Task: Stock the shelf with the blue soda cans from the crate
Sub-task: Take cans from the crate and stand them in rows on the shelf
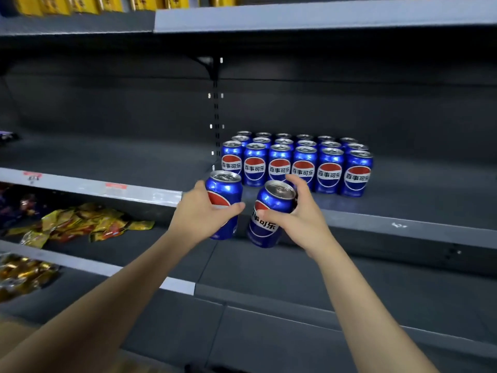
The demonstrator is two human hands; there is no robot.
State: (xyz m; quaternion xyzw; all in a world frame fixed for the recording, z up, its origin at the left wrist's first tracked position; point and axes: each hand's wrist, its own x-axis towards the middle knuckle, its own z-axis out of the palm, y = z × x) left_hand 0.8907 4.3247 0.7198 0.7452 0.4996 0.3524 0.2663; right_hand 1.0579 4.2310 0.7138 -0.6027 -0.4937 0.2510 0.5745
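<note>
My left hand (200, 211) grips a blue soda can (224, 189), held upright in the air just in front of the grey shelf (403, 205). My right hand (298, 214) grips a second blue soda can (269, 224), tilted with its top leaning right. Both cans hang in front of the shelf's front lip, left of centre. On the shelf behind them stands a block of several blue cans (304, 164) in neat rows, labels facing me. The crate is out of view.
The shelf is bare to the right of the can block and to the left past the slotted upright (216, 114). Yellow and red snack packets (80, 223) lie on the lower left shelf. Yellow packages (80, 4) line the top shelf. A bare lower shelf (349, 286) runs under my arms.
</note>
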